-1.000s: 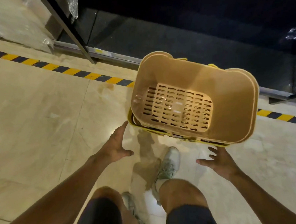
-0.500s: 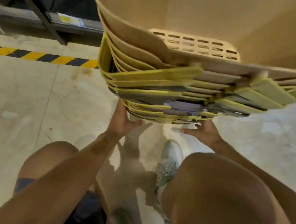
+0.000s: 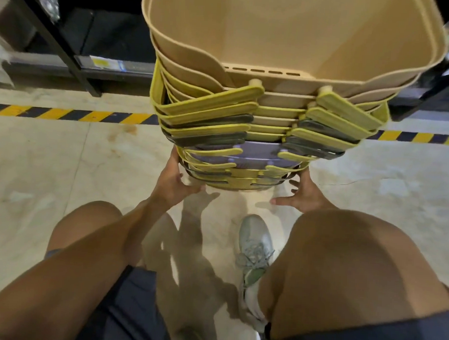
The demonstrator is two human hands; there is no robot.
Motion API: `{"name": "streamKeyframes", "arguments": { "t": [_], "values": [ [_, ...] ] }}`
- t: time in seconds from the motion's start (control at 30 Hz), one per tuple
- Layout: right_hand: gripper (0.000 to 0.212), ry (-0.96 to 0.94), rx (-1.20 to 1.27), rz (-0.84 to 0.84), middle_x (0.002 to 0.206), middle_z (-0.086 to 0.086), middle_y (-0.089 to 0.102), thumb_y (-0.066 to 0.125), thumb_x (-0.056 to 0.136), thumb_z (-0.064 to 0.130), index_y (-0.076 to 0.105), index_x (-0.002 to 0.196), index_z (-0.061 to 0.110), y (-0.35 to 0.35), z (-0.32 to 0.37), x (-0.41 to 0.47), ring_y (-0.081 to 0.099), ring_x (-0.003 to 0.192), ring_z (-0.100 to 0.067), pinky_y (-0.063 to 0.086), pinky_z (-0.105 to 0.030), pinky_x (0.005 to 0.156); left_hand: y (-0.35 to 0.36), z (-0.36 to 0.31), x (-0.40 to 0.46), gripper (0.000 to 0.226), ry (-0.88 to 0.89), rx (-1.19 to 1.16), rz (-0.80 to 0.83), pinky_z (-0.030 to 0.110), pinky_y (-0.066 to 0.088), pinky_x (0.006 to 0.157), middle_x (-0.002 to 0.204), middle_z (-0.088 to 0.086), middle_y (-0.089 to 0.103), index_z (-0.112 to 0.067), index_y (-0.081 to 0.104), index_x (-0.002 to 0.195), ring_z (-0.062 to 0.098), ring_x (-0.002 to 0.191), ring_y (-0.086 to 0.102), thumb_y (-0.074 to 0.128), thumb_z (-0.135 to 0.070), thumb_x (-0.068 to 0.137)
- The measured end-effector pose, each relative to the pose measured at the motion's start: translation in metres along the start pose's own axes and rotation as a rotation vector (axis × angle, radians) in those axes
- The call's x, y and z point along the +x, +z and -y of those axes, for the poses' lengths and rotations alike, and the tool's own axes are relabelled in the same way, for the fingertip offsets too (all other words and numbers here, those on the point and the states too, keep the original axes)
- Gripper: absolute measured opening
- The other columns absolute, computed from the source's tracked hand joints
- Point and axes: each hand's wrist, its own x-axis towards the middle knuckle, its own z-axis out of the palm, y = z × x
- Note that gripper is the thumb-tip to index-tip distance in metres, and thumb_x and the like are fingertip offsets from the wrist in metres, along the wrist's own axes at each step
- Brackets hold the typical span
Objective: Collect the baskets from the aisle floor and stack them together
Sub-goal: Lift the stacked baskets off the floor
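Tan plastic baskets (image 3: 288, 77), nested with yellow and dark handles folded down, stand as one tall stack on the pale aisle floor (image 3: 49, 166) just before the striped hazard tape (image 3: 73, 114). The person crouches, knees bent, both arms reaching low. The left hand (image 3: 174, 179) cups the bottom basket's corner, fingers curled round its rim; the right hand (image 3: 304, 193) presses its opposite side, thumb spread. Stacking looks done; lifting seems next, calling for a firm two-sided hold so the stack stays upright.
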Motion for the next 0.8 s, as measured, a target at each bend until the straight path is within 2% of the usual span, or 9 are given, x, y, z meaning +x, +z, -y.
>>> {"name": "streamKeyframes", "arguments": {
  "t": [0.1, 0.17, 0.23, 0.3, 0.4, 0.53, 0.67, 0.73, 0.8],
  "values": [
    [0.113, 0.027, 0.059, -0.014, 0.147, -0.005, 0.041, 0.093, 0.067, 0.010, 0.018, 0.152, 0.017, 0.002, 0.002, 0.003, 0.045, 0.131, -0.021, 0.045, -0.037, 0.103, 0.008, -0.001, 0.000, 0.102, 0.083, -0.038, 0.006, 0.002, 0.046, 0.089, 0.137, -0.034, 0.051, -0.032, 0.033, 0.144, -0.009, 0.127, 0.051, 0.093, -0.001, 0.068],
    [0.109, 0.012, 0.090, -0.018, 0.146, -0.002, 0.046, 0.093, 0.068, 0.014, 0.021, 0.151, 0.020, 0.003, 0.008, 0.005, 0.050, 0.132, -0.024, 0.050, -0.041, 0.102, 0.010, 0.002, 0.005, 0.102, 0.098, -0.083, 0.015, 0.005, 0.048, 0.091, 0.137, -0.031, 0.054, -0.026, 0.033, 0.143, -0.006, 0.127, 0.053, 0.090, 0.011, 0.066],
    [0.103, -0.027, 0.091, -0.020, 0.144, -0.002, 0.052, 0.092, 0.070, 0.017, 0.028, 0.150, 0.019, 0.001, 0.011, 0.009, 0.055, 0.129, -0.022, 0.052, -0.047, 0.104, 0.009, 0.006, 0.013, 0.101, 0.067, -0.107, 0.022, 0.010, 0.051, 0.092, 0.135, -0.027, 0.058, -0.021, 0.033, 0.144, -0.001, 0.126, 0.057, 0.090, 0.011, 0.066],
    [0.093, -0.085, 0.052, -0.028, 0.136, 0.000, 0.060, 0.091, 0.068, 0.027, 0.041, 0.146, 0.020, 0.000, 0.013, 0.014, 0.060, 0.122, -0.019, 0.052, -0.047, 0.104, 0.008, 0.012, 0.019, 0.102, 0.032, -0.120, 0.027, 0.014, 0.052, 0.092, 0.132, -0.024, 0.061, -0.007, 0.034, 0.146, 0.003, 0.123, 0.060, 0.093, 0.003, 0.063],
    [0.077, -0.120, 0.009, -0.027, 0.124, 0.000, 0.070, 0.088, 0.063, 0.040, 0.061, 0.132, 0.019, 0.000, 0.014, 0.021, 0.065, 0.116, -0.017, 0.051, -0.045, 0.106, 0.004, 0.016, 0.022, 0.107, -0.002, -0.125, 0.049, 0.012, 0.052, 0.089, 0.129, -0.028, 0.061, -0.004, 0.035, 0.147, -0.002, 0.118, 0.060, 0.097, -0.006, 0.060],
    [0.060, -0.144, -0.031, -0.040, 0.119, -0.011, 0.072, 0.089, 0.073, 0.016, 0.066, 0.126, 0.006, 0.005, 0.006, 0.028, 0.067, 0.113, -0.024, 0.052, -0.046, 0.103, 0.001, 0.019, 0.023, 0.103, -0.012, -0.068, 0.059, 0.003, 0.047, 0.086, 0.125, -0.035, 0.060, 0.002, 0.043, 0.144, -0.013, 0.114, 0.058, 0.099, -0.015, 0.059],
    [0.059, -0.152, 0.065, -0.064, 0.125, -0.024, 0.067, 0.083, 0.072, -0.011, 0.059, 0.127, -0.011, 0.006, 0.000, 0.037, 0.066, 0.117, -0.035, 0.055, -0.036, 0.100, -0.002, 0.019, 0.028, 0.098, -0.028, -0.023, 0.046, 0.002, 0.045, 0.086, 0.126, -0.020, 0.061, 0.005, 0.048, 0.141, -0.016, 0.114, 0.058, 0.100, -0.013, 0.059],
    [0.063, -0.154, 0.103, -0.063, 0.126, -0.027, 0.066, 0.080, 0.070, -0.019, 0.056, 0.128, -0.015, 0.007, 0.001, 0.040, 0.070, 0.109, -0.022, 0.057, -0.023, 0.092, -0.002, 0.021, 0.030, 0.092, -0.028, -0.019, 0.057, 0.004, 0.046, 0.089, 0.126, -0.007, 0.064, 0.008, 0.049, 0.139, -0.013, 0.114, 0.059, 0.097, -0.008, 0.062],
    [0.066, -0.113, 0.172, -0.023, 0.118, -0.017, 0.071, 0.074, 0.070, -0.027, 0.051, 0.131, -0.017, 0.007, -0.003, 0.042, 0.071, 0.096, -0.002, 0.058, -0.017, 0.082, -0.001, 0.022, 0.031, 0.087, -0.021, -0.030, 0.065, 0.010, 0.050, 0.091, 0.128, 0.007, 0.066, 0.010, 0.050, 0.138, -0.007, 0.114, 0.061, 0.095, -0.004, 0.064]
  ]
}}
